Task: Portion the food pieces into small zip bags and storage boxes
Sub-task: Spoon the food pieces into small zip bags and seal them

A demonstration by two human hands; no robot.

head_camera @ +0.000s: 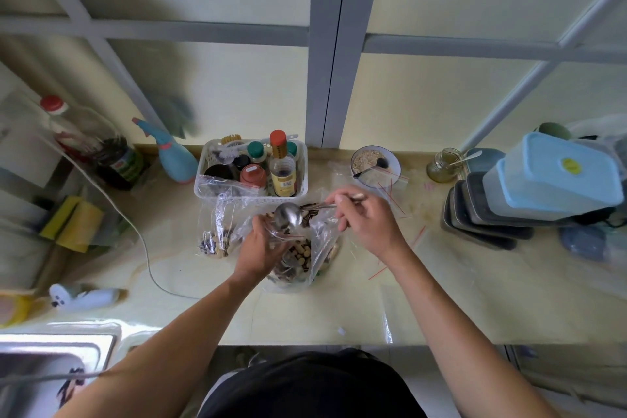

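Fingers (342, 210) around spoon (288, 216) above nut-filled bag (298, 258)

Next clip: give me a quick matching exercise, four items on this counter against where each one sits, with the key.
Items:
1. metal spoon
2. spray bottle
3. glass jar
4. bowl of oats

Places:
A. left of the white basket
B. beside the stacked storage boxes
C. behind the right hand
D. over the open zip bag

Pairs: 1-D, 2-A, 3-B, 4-C
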